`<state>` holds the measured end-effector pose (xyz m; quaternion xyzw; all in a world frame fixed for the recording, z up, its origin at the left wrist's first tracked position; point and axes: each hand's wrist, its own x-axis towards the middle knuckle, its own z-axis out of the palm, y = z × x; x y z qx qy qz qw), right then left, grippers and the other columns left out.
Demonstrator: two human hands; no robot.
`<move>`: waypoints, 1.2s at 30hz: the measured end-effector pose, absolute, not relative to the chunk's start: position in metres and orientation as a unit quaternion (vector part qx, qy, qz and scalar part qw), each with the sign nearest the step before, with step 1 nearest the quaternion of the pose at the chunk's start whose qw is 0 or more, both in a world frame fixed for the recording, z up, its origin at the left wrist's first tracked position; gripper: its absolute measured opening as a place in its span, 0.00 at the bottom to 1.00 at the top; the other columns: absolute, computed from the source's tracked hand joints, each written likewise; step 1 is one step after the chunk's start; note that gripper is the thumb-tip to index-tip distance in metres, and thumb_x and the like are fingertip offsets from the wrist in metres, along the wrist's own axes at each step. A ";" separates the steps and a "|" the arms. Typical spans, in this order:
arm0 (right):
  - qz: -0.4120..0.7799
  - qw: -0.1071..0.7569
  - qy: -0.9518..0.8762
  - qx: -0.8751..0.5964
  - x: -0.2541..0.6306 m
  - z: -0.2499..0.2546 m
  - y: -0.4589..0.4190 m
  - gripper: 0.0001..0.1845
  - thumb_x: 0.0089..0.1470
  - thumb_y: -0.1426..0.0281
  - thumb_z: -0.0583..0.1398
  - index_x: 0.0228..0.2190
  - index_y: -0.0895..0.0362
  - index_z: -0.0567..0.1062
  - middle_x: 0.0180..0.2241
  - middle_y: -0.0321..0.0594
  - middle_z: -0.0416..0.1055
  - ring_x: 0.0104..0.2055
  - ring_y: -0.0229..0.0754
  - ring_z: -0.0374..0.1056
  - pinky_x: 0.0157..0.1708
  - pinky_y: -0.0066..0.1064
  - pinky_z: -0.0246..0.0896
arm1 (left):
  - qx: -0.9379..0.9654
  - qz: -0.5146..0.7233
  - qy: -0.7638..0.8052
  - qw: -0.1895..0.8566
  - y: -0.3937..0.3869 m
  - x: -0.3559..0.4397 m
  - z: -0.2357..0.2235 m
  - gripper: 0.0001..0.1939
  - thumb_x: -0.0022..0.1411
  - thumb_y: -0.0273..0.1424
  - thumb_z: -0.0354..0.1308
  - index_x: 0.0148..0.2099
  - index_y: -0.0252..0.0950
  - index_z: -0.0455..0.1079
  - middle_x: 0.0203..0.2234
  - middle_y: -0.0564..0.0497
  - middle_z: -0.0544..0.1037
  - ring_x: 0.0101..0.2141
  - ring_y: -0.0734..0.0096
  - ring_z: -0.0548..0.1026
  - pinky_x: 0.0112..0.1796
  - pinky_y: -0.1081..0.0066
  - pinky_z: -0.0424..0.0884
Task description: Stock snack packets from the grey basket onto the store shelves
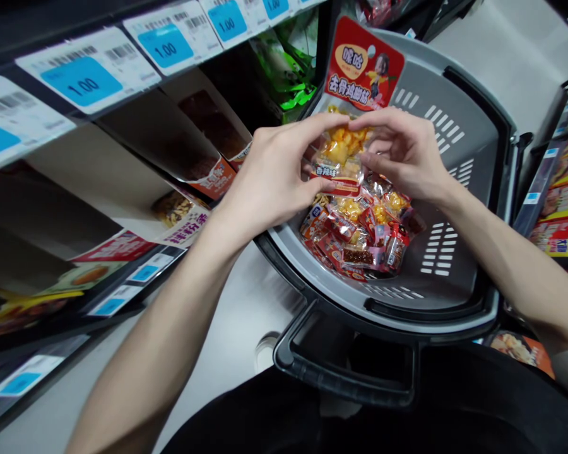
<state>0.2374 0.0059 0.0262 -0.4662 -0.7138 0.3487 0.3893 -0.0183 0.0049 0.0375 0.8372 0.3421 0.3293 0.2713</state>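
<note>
Both my hands pinch a clear snack packet with a red top and yellow pieces inside, held upright over a grey shopping basket. My left hand grips its left side, thumb across the lower front. On its right side is my right hand, fingers curled at the upper edge. Below the packet, a pile of small snack packets in red, orange and clear wrapping lies in the near left part of the basket. The fingertips behind the packet are partly hidden.
On the left, shelves carry price tags and open display boxes. Green bags sit on the shelf behind the basket. The black basket handle hangs toward me. At right stands another shelf with colourful packets.
</note>
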 end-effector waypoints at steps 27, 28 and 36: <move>0.392 0.376 -0.703 -0.460 0.234 0.035 0.002 0.25 0.50 0.62 0.78 0.49 0.50 0.82 0.48 0.41 0.80 0.34 0.39 0.75 0.33 0.33 0.74 | 0.831 0.355 0.329 0.275 0.009 -0.021 0.029 0.40 0.57 0.27 0.72 0.71 0.40 0.70 0.42 0.50 0.83 0.35 0.61 0.77 0.46 0.55 0.82; 0.390 0.374 -0.704 -0.461 0.234 0.035 0.002 0.25 0.51 0.61 0.78 0.50 0.50 0.82 0.49 0.41 0.80 0.34 0.39 0.75 0.33 0.33 0.75 | 0.831 0.354 0.329 0.274 0.009 -0.021 0.029 0.40 0.57 0.28 0.72 0.71 0.40 0.70 0.42 0.49 0.83 0.34 0.61 0.77 0.46 0.55 0.82; 0.393 0.367 -0.708 -0.457 0.235 0.032 0.002 0.26 0.53 0.60 0.76 0.51 0.51 0.80 0.52 0.43 0.79 0.44 0.45 0.77 0.40 0.35 0.79 | 0.837 0.361 0.288 0.293 0.015 -0.023 0.017 0.44 0.63 0.42 0.71 0.76 0.45 0.59 0.44 0.48 0.82 0.37 0.61 0.80 0.45 0.60 0.82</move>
